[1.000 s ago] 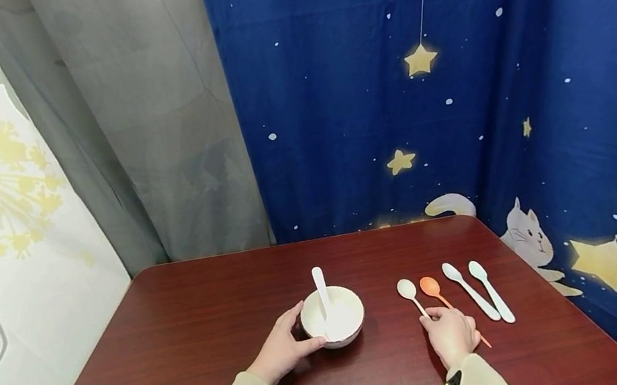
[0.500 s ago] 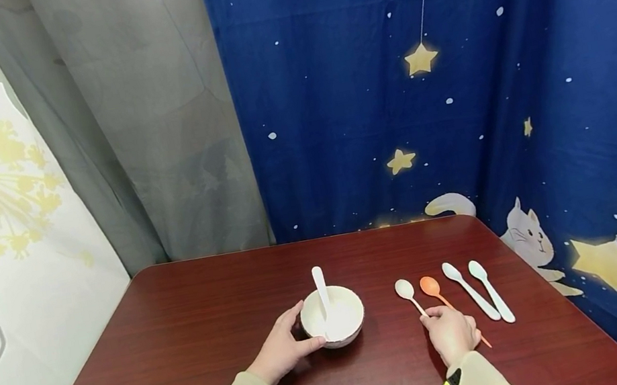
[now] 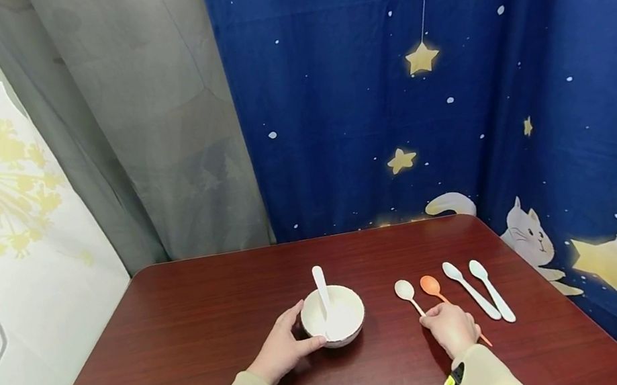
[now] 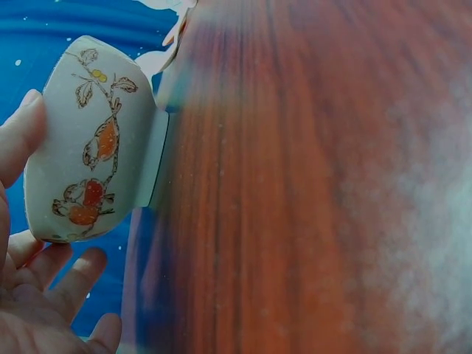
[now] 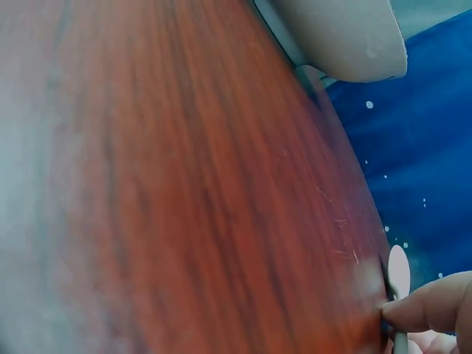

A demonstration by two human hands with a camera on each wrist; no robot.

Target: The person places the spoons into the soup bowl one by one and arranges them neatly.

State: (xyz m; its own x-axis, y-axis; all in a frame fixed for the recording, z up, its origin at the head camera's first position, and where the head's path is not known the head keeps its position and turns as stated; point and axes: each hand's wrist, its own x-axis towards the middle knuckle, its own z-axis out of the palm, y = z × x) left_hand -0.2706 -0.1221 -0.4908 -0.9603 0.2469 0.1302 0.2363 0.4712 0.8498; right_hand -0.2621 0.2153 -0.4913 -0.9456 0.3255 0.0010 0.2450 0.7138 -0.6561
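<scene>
My left hand [image 3: 284, 348] grips the near left side of a white bowl [image 3: 348, 312], its thumb at the front rim and fingers around the left side. In the left wrist view the bowl [image 4: 122, 169] shows a painted branch with orange fruit. A white spoon [image 3: 320, 282] leans in the bowl, handle up. To the right, my right hand [image 3: 453, 330] pinches the handle of a cream spoon [image 3: 404, 289] between thumb and fingers; the handle's lower end is hidden by the hand. Beneath that hand runs an orange spoon [image 3: 431, 286], partly covered.
Right of the orange spoon lie a pale blue spoon [image 3: 472, 291] and a mint spoon [image 3: 492, 291], side by side. All stand on a dark red wooden table [image 3: 211, 304]. Behind its far edge hang a grey curtain [image 3: 171, 140] and a blue star-patterned curtain [image 3: 342, 98].
The cream spoon's bowl end has shifted slightly left. My right wrist has swung a little to the right while the fingers stay at the handle. The left hand and bowl look unchanged.
</scene>
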